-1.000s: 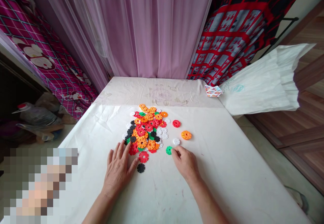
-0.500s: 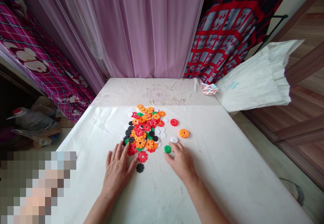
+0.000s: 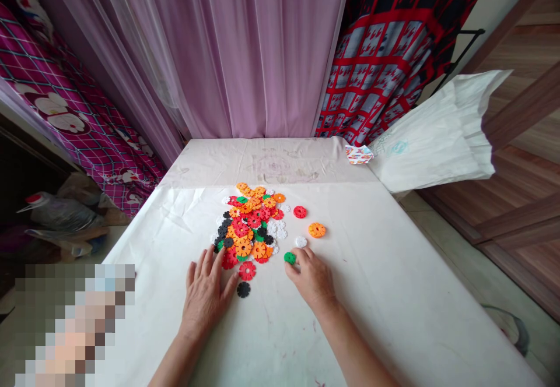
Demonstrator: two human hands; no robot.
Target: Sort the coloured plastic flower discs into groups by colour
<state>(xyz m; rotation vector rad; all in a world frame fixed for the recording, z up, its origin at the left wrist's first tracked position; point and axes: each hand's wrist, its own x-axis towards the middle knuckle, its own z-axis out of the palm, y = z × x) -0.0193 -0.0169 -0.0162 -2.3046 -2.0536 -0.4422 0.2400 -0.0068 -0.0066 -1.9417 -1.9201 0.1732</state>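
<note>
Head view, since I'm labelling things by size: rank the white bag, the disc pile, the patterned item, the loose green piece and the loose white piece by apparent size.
1. White bag
2. Disc pile
3. Patterned item
Green piece and white piece: smallest, too alike to rank.

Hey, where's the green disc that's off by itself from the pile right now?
The green disc is in the head view, right of the pile, by the right hand's fingertips, just below the white disc.
</note>
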